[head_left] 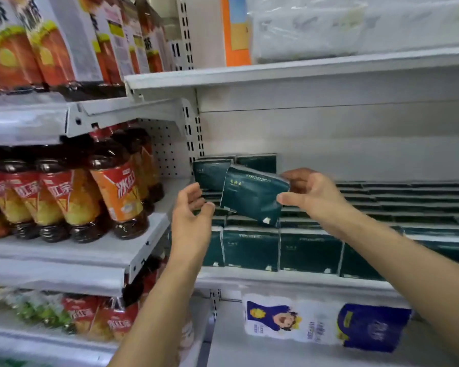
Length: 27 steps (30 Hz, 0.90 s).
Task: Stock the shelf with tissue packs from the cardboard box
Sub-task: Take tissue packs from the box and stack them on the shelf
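Note:
My right hand (309,193) grips a dark green tissue pack (252,194) by its right end, and the pack hangs tilted above the middle shelf (289,280). My left hand (194,207) is just left of it, fingers curled near the pack's lower left corner; I cannot tell whether they touch it. Below and to the right, rows of the same green packs (308,250) lie stacked on the shelf. A taller stack of packs (257,162) stands at the back left against the wall. The cardboard box is out of view.
Left of the upright (194,136), shelves hold red-and-orange tea bottles (112,192). The shelf above (302,70) carries white wrapped tissue bundles (316,30). Below, blue-and-white paper roll packs (326,324) lie on the lower shelf. Open space remains above the green stacks on the right.

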Tool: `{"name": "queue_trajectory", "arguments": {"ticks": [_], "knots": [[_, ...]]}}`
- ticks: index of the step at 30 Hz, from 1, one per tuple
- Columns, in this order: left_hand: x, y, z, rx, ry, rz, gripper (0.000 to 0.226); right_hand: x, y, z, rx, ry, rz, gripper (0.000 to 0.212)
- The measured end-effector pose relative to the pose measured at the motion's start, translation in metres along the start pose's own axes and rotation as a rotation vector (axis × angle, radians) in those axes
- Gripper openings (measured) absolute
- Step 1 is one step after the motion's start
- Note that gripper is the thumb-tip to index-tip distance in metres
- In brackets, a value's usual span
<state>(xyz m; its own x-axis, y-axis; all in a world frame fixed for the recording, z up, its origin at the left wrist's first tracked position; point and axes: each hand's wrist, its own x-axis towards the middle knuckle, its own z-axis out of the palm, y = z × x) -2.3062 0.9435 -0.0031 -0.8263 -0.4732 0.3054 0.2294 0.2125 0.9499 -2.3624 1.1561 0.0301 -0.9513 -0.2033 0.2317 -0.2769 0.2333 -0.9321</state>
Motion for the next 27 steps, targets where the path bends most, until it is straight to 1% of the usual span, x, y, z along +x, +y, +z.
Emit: {"name": "queue_trajectory", "arguments": {"ticks": [5, 8, 12, 14, 19, 21, 23, 27], "knots": [[0.046, -0.010, -0.005, 0.074, -0.027, -0.070, 0.044, 0.049, -0.012, 0.052, -0.035, 0.035, -0.063, 0.041], [0.071, -0.013, -0.004, 0.032, -0.049, -0.073, 0.042, 0.075, -0.011, 0.076, -0.109, 0.037, -0.074, 0.040], [0.103, -0.023, -0.002, -0.007, -0.046, -0.098, 0.043, 0.104, -0.004, 0.099, -0.137, 0.067, -0.090, 0.042], [0.117, -0.031, 0.001, 0.009, -0.048, -0.121, 0.044, 0.112, 0.001, 0.107, -0.153, 0.092, -0.085, 0.042], [0.142, -0.043, 0.007, 0.106, -0.079, -0.192, 0.043, 0.130, 0.013, 0.120, -0.191, 0.154, -0.067, 0.028], [0.148, -0.047, 0.009, 0.140, -0.098, -0.191, 0.044, 0.137, 0.018, 0.124, -0.191, 0.159, -0.065, 0.030], [0.152, -0.053, 0.011, 0.137, -0.102, -0.196, 0.048, 0.143, 0.022, 0.126, -0.212, 0.163, -0.076, 0.032], [0.153, -0.056, 0.011, 0.108, -0.104, -0.175, 0.047, 0.149, 0.026, 0.128, -0.272, 0.162, -0.086, 0.035]]}}
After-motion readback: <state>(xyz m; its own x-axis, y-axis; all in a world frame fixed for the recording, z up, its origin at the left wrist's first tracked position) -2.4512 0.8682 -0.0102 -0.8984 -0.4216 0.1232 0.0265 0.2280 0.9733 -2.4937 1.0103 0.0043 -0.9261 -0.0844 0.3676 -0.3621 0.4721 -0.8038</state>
